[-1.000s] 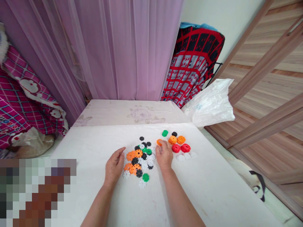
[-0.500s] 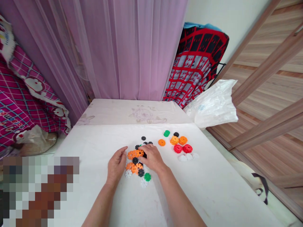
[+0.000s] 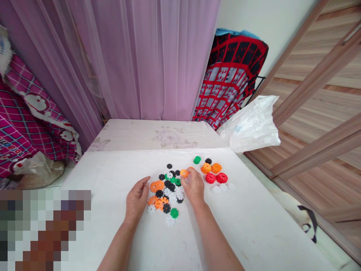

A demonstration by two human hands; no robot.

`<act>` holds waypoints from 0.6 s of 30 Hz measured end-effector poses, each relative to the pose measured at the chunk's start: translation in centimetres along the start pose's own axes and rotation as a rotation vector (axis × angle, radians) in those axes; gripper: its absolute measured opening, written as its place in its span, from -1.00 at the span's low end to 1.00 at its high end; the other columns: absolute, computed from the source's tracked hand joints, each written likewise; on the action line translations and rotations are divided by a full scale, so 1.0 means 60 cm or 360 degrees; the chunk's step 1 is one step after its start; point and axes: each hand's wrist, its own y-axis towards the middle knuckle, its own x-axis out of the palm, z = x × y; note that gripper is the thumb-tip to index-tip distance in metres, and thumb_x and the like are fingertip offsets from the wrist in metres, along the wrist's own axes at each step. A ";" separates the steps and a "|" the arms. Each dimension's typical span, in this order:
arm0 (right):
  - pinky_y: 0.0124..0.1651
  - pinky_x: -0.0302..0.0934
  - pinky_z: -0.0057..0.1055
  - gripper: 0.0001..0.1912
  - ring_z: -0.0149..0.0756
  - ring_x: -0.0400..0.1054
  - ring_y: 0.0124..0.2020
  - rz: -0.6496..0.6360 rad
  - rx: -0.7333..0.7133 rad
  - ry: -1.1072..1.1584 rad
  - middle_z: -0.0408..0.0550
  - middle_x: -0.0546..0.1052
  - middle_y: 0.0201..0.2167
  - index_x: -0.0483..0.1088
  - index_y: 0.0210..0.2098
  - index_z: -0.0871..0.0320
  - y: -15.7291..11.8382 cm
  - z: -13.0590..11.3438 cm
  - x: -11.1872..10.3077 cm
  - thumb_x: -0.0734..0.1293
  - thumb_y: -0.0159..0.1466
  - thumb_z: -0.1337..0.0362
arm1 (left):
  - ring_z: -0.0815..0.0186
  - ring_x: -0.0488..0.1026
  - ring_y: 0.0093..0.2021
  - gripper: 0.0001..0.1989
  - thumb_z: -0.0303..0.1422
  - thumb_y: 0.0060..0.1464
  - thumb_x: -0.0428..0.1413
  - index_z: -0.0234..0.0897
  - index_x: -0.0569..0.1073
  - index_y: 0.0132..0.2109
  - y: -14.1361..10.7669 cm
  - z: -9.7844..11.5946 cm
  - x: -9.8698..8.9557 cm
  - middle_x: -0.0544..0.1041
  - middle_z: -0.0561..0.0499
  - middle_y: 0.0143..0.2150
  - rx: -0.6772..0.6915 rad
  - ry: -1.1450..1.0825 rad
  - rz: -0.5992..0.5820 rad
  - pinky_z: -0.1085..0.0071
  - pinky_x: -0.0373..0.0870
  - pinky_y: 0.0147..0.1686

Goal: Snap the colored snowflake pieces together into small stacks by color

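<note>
My right hand (image 3: 193, 185) pinches an orange disc (image 3: 184, 173) at its fingertips, just right of the mixed heap. That heap holds several notched plastic discs: orange ones (image 3: 156, 186), black ones (image 3: 169, 185), white ones (image 3: 172, 195) and a green one (image 3: 174, 213) near the front. My left hand (image 3: 137, 197) rests at the heap's left side, fingers apart, holding nothing. To the right lie groups sorted by colour: green (image 3: 197, 160), black (image 3: 208, 161), orange (image 3: 216, 168), red (image 3: 211, 178) and white (image 3: 223, 187). Another orange disc is partly hidden behind my right hand.
The discs lie on a white-covered table (image 3: 242, 226). A white plastic bag (image 3: 254, 122) hangs at its back right corner. Beyond are a purple curtain (image 3: 149, 60), a red patterned cloth (image 3: 225, 82) and wooden doors (image 3: 310, 98).
My right hand has moved right from the heap with an orange disc, uncovering the black, green and white discs beneath. My left hand has hardly moved; the view has shifted slightly.
</note>
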 end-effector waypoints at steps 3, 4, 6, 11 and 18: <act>-0.09 0.21 -0.26 -0.71 -0.14 0.35 -0.19 0.0142 0.0134 -0.0106 0.04 0.51 -0.22 0.35 -0.15 0.18 0.010 0.031 0.003 0.25 0.17 0.18 | 0.23 0.55 -0.14 -0.62 -0.13 0.10 0.00 -0.16 0.56 -0.06 -0.001 0.002 -0.001 0.63 -0.01 -0.11 0.0002 -0.0021 0.0010 0.29 0.48 -0.10; -0.11 0.21 -0.27 -0.71 -0.15 0.34 -0.20 0.0157 0.0166 -0.0135 0.03 0.51 -0.24 0.35 -0.15 0.17 0.012 0.037 0.005 0.24 0.17 0.19 | 0.23 0.55 -0.14 -0.62 -0.13 0.10 0.00 -0.16 0.56 -0.06 -0.001 0.003 -0.001 0.63 -0.01 -0.11 0.0002 -0.0024 0.0017 0.29 0.48 -0.10; -0.14 0.20 -0.30 -0.72 -0.16 0.34 -0.23 0.0162 0.0219 -0.0182 0.01 0.50 -0.27 0.35 -0.16 0.17 0.014 0.043 0.008 0.23 0.17 0.19 | 0.23 0.55 -0.13 -0.63 -0.13 0.09 0.01 -0.16 0.56 -0.06 -0.001 0.003 -0.001 0.63 -0.01 -0.11 0.0002 -0.0022 0.0020 0.28 0.47 -0.08; -0.14 0.18 -0.31 -0.69 -0.16 0.33 -0.21 0.0107 0.0299 -0.0235 0.04 0.50 -0.23 0.34 -0.10 0.19 0.017 0.039 0.010 0.24 0.18 0.21 | 0.21 0.54 -0.08 -0.62 -0.14 0.09 0.00 -0.17 0.55 -0.06 0.000 0.003 -0.001 0.62 -0.02 -0.08 -0.0010 -0.0013 -0.0003 0.26 0.45 -0.04; -0.13 0.17 -0.31 -0.66 -0.14 0.33 -0.18 0.0017 0.0344 -0.0270 0.07 0.50 -0.20 0.35 -0.07 0.21 0.021 0.037 0.009 0.26 0.18 0.22 | 0.22 0.54 -0.12 -0.61 -0.12 0.11 -0.01 -0.16 0.54 -0.04 -0.001 0.001 -0.001 0.62 -0.02 -0.09 -0.0019 0.0024 -0.0023 0.25 0.46 -0.07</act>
